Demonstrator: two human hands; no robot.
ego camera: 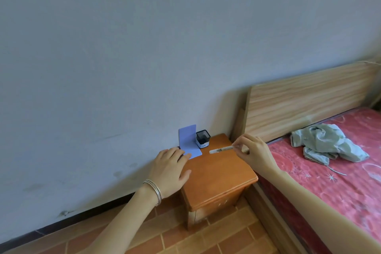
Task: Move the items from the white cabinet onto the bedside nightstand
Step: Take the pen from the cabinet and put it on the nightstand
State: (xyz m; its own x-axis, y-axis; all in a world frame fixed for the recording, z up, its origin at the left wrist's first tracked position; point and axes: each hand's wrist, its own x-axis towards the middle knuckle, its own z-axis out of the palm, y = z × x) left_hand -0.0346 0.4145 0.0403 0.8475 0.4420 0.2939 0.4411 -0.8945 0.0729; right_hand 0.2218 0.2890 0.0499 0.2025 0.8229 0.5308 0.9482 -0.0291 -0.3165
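Thumb and forefinger of the right hand point(252, 148) pinch a slim white stick point(221, 150) by its three-o'clock end, over the nightstand point(216, 177). Its long axis runs nine-to-three, with the free tip toward nine. The left hand point(169, 171) lies flat, fingers straight, on the blue bookend point(188, 140) at ten o'clock. A pen pot point(203, 139) stands at twelve. Bare wood lies toward six.

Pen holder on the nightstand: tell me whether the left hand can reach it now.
Probably yes. The left hand rests on the blue bookend, near the pen holder, with nothing standing between them; the right hand, pinching a pen, is on the far side.
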